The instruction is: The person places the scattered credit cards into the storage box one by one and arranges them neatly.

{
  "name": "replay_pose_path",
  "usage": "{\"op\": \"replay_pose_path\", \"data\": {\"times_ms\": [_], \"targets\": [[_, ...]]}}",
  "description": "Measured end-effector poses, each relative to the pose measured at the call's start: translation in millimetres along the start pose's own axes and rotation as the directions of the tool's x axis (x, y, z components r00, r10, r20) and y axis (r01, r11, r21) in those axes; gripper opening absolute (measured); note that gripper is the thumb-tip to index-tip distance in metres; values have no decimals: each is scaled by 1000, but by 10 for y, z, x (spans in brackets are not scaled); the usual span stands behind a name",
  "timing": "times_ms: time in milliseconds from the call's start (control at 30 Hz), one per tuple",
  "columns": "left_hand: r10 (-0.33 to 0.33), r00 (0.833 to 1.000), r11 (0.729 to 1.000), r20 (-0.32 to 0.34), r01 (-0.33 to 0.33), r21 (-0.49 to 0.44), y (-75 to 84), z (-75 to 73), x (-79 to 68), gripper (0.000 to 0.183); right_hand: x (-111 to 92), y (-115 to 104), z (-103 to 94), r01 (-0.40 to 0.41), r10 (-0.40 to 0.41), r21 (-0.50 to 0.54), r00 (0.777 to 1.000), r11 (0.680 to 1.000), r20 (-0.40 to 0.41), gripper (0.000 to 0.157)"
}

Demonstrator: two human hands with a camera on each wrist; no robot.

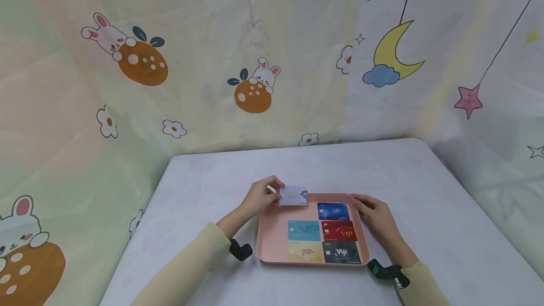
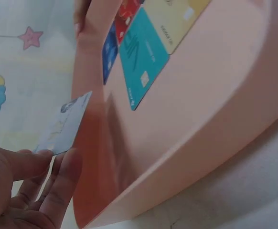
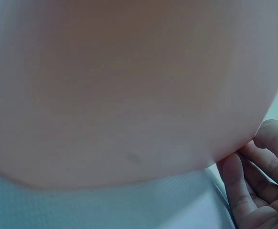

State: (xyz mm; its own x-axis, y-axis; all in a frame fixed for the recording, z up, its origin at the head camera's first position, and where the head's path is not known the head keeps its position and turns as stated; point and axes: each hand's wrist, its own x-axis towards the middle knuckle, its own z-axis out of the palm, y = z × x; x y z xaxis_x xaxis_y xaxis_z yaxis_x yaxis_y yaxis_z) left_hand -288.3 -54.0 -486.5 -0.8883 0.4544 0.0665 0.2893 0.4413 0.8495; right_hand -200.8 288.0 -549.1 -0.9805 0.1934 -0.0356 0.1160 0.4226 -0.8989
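Note:
A white card (image 1: 292, 196) is pinched by my left hand (image 1: 260, 195) at its left edge, between thumb and fingers. In the head view the card overlaps the far rim of a pink tray (image 1: 273, 237); the left wrist view shows it tilted above the tray's empty corner. My right hand (image 1: 378, 214) grips the tray's far right corner, its thumb (image 3: 269, 133) at the edge. Inside the tray lie a blue VIP card (image 1: 333, 211), a teal card (image 1: 303, 230), a red card (image 1: 338, 231), a gold card (image 1: 306, 251) and a black card (image 1: 342, 252).
The tray is on a table covered with white cloth (image 1: 212, 178). Behind the table hangs a printed curtain (image 1: 204, 98) with rabbits, flowers and a moon. Each wrist wears a small black camera mount (image 1: 240, 250).

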Motion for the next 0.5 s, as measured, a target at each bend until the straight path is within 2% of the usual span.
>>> {"op": "replay_pose_path", "data": {"times_ms": [133,200,233,300,400,500], "targets": [[25,996,994,82,-34,108,11,65,-8,19,4,5,-9,1,-1,2,1000,1000,-1,57],[62,991,971,120,-87,222,11,100,-3,20,6,6,-11,1,-1,5,1000,1000,0,57],[82,987,952,135,-118,284,10,120,2,20,8,7,-11,0,0,6,1000,1000,-1,57],[101,983,892,155,-159,423,25,166,2,23,9,10,-11,1,-1,14,1000,1000,0,57],[102,977,761,189,-199,617,57,241,-17,26,12,16,-13,-3,3,23,1000,1000,0,57],[82,972,646,221,-221,731,81,305,-38,28,12,22,-11,-5,5,27,1000,1000,0,57]]}}
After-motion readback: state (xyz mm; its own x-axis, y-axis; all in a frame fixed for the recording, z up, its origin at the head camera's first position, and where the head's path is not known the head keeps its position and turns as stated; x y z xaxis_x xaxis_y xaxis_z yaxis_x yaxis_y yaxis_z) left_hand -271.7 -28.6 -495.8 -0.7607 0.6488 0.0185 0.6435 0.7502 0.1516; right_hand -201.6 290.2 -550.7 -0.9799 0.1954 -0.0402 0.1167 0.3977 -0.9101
